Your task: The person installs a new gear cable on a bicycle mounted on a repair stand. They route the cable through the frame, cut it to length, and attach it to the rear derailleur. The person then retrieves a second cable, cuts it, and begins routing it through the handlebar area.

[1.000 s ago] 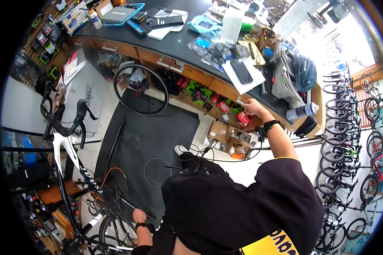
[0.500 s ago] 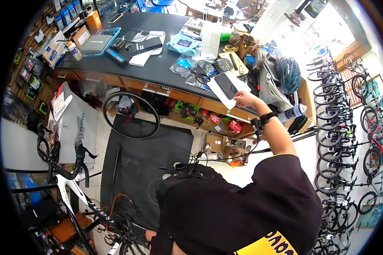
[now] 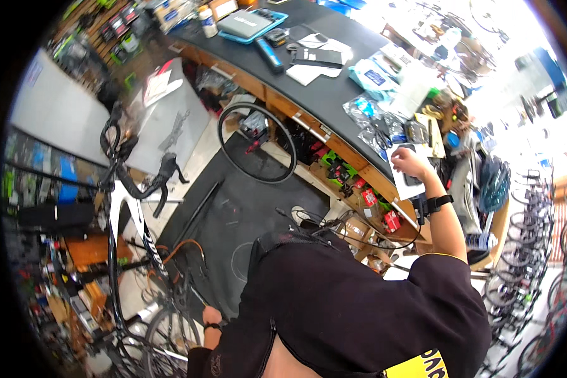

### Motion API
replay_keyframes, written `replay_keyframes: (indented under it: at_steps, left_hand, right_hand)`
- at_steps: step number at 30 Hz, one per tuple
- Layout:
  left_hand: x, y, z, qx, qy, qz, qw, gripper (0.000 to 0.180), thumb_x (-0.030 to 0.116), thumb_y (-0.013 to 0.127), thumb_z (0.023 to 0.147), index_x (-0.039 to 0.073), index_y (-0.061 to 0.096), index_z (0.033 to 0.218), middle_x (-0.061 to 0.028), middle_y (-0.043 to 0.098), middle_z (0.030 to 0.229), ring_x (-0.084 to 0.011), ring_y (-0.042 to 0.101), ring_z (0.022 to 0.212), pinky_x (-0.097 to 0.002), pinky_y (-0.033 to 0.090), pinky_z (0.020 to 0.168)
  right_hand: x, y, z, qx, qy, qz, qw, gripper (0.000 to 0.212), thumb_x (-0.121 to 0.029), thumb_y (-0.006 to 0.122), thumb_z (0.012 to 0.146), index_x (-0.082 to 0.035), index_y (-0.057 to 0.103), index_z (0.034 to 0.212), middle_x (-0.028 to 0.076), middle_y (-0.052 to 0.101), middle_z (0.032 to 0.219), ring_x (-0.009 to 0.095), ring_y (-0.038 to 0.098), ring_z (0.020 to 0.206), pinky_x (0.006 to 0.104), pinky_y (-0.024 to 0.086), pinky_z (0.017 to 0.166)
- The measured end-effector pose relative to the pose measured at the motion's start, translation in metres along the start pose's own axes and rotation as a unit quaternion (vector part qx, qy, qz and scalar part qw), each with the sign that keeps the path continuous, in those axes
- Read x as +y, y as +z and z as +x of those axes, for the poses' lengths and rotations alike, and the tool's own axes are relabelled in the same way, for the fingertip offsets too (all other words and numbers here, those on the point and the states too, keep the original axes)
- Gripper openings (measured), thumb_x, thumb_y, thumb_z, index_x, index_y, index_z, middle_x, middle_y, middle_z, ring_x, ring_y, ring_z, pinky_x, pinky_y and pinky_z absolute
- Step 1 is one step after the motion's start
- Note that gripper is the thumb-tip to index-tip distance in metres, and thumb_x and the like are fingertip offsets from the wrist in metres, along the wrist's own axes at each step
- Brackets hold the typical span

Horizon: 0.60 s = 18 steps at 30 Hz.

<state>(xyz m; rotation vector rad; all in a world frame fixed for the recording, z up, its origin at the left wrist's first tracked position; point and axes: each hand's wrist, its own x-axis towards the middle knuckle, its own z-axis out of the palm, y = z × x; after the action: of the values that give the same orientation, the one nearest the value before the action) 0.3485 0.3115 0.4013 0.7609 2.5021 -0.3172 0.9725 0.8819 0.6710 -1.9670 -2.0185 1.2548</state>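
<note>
At the front edge of the dark workbench, my right hand is bent down over a black phone. The phone lies on a white sheet, and the hand covers its middle. Its fingers curl inward, blurred and partly hidden beneath. Low on the left, my left hand is closed beside the rear of a black-and-white road bike. Whatever those fingers grip is hidden. Near the right hand lie black scissors and clear plastic bags.
A bicycle wheel leans against the workbench above a black floor mat. Cartons stand low by the bench. A bottle is beside my right forearm, and a helmet is farther right. Several bikes line the right side.
The view has turned, so the bench now slants down to the right. My right hand has moved from the phone's corner to over its middle. More of my left hand and wrist shows.
</note>
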Motion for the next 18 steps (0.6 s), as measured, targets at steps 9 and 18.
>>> replay_keyframes:
  at_steps: [9,18]
  left_hand:
    - [0.041,-0.002,-0.074,-0.015,-0.143,-0.015,0.99,0.016,0.008,0.056,0.081,0.0,0.069,0.082,-0.02,0.068,0.094,-0.0337,0.067,0.091,-0.0403,0.055,0.076]
    - [0.085,-0.065,-0.128,0.028,-0.199,-0.062,0.978,0.022,0.01,0.051,0.083,0.006,0.072,0.089,-0.0177,0.069,0.095,-0.0315,0.067,0.092,-0.0408,0.055,0.078]
  right_hand:
    - [-0.103,0.053,0.094,-0.165,-0.341,-0.188,0.906,0.023,-0.021,0.059,0.084,-0.001,0.061,0.093,0.017,0.062,0.082,0.033,0.061,0.077,0.0399,0.05,0.069]
    - [-0.159,0.143,0.099,-0.294,-0.364,-0.224,0.855,0.031,-0.018,0.064,0.085,0.004,0.057,0.107,0.016,0.065,0.086,0.026,0.063,0.079,0.0341,0.05,0.074]
